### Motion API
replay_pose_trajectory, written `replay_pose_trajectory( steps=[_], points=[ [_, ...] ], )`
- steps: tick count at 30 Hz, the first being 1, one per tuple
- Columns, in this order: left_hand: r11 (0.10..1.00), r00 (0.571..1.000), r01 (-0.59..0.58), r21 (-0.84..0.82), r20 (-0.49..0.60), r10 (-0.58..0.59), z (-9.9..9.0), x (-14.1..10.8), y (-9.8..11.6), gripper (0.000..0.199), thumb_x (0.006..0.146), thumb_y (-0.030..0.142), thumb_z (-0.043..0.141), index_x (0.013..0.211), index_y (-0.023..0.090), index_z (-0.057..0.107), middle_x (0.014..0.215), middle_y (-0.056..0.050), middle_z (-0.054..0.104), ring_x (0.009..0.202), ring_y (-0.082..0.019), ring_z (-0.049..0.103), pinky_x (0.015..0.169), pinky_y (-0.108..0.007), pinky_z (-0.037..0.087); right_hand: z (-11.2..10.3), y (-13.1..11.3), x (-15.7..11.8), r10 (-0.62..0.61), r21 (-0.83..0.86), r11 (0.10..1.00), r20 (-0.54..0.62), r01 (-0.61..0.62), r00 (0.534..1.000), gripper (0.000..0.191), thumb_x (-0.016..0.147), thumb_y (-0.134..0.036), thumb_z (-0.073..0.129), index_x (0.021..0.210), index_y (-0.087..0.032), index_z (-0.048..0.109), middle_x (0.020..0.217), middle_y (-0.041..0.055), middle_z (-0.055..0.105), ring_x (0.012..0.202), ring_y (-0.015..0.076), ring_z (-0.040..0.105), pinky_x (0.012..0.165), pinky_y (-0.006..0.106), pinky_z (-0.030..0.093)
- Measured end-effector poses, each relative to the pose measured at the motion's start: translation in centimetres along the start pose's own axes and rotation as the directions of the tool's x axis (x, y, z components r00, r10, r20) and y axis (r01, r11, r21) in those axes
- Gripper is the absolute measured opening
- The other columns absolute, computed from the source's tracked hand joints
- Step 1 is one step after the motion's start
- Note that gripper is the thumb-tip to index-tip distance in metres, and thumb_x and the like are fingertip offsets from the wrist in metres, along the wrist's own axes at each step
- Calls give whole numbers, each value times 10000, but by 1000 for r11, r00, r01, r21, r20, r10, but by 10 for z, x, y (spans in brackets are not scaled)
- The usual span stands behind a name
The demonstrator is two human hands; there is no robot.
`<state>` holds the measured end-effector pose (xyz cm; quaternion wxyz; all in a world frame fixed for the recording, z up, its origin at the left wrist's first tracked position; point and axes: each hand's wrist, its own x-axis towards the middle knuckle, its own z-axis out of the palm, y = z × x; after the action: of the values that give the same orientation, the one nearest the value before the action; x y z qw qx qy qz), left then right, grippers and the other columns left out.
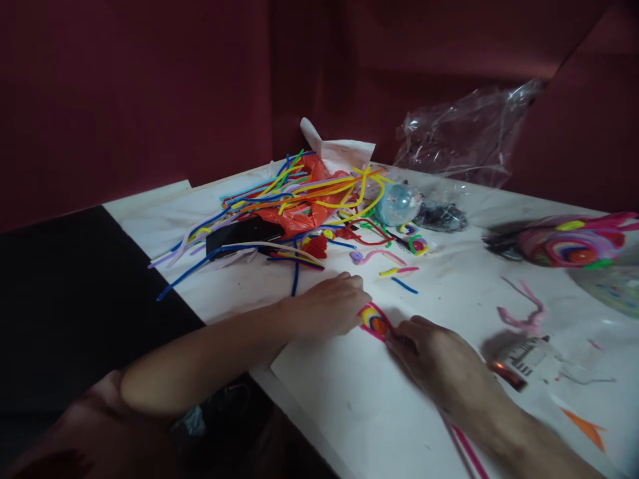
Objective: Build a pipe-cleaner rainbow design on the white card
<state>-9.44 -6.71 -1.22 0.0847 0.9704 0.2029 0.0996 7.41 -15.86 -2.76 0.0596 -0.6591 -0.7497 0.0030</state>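
Observation:
Between my two hands, low over the white table, is a small coiled pipe-cleaner piece [373, 320] with an orange centre, blue and yellow rings and a pink outer band. My left hand [334, 303] is closed at its left end, fingers curled with the tips hidden. On the other end, my right hand [424, 346] pinches the pink band between thumb and fingers. A pink pipe cleaner [469, 452] runs out from under my right wrist. Just beyond lie short yellow, pink and blue pipe-cleaner bits [404, 285].
A heap of colourful pipe cleaners [299, 196] lies across the back of the white table [319, 399]. Near it are a clear ball [399, 203] and a transparent plastic bag [464, 136]. Rightward sit a large coiled pipe-cleaner piece [574, 246] and a whitish packet [522, 359].

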Motion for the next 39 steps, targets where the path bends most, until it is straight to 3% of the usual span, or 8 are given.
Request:
replay_pose_trajectory(
  steps=[9,13,22,39],
  points=[
    [998,997,63,-30,43,-61,1,-1,-3,129,779,246,456,801,157,547,812,-47,488,830,-165,446,728,-259,345,0,3,3,-7,30,1000,33,6,999,135,805,-197,560,676,-205,597,642,-19,512,527,124,491,485,246,252],
    [995,995,86,-40,56,-84,-3,-1,-1,197,786,265,454,942,183,541,850,-49,488,852,-175,450,735,-268,350,1,6,4,-23,51,998,13,22,1000,133,792,-196,547,671,-208,602,638,-20,518,528,126,495,481,242,259],
    [989,986,139,-42,97,-134,-8,0,2,228,753,355,488,911,208,562,817,-43,471,831,-181,451,723,-271,358,6,10,2,-66,112,991,-59,72,996,149,783,-220,497,662,-197,581,628,-15,502,487,114,476,468,239,260],
    [992,989,117,-54,98,-111,-2,0,-1,260,742,410,501,891,205,561,844,-44,464,839,-180,442,743,-275,348,7,16,5,-115,189,974,-71,126,991,211,793,-255,425,683,-195,595,638,-9,506,484,106,461,465,234,277]
  ],
)
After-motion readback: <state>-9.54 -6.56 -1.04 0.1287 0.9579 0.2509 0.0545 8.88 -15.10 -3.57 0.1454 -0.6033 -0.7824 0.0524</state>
